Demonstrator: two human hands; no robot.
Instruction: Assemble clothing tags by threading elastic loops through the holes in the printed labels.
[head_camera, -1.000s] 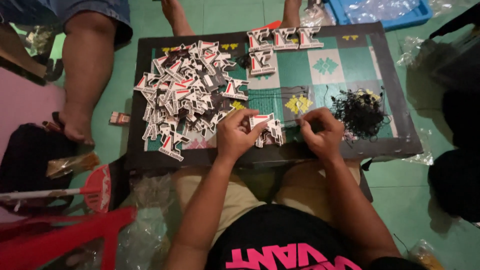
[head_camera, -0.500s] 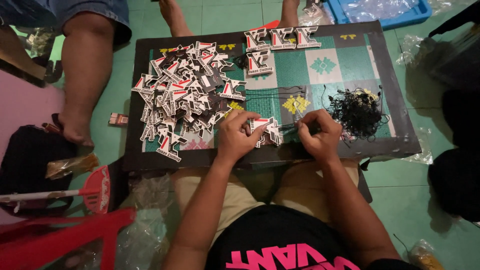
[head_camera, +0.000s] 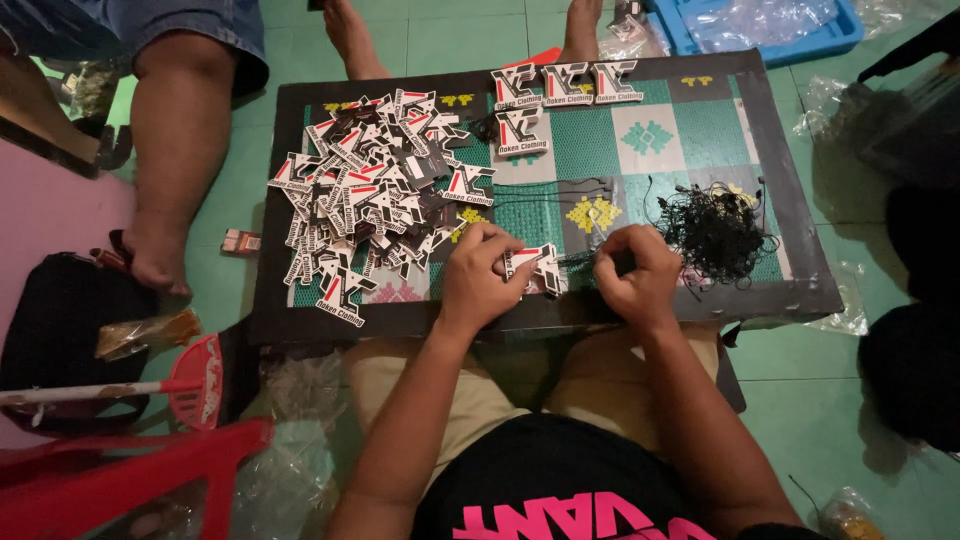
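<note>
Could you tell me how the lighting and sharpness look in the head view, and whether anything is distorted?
Head view: light falls mainly on the patterned board and pile of die-cut tags; corners sink into shadow, the dark shapes at right unreadable. Left hand and right hand are sharp. Wide-angle distortion bows the board's edges. The black cord tangle lacks detail.

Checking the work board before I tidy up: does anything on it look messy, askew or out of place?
Mostly the heap of tags at the board's left: they lie jumbled and overlapping, some over the edge. The black strings form a tangled clump on the right. The four tags at the far edge lie neatly. Nothing looks damaged.
</note>
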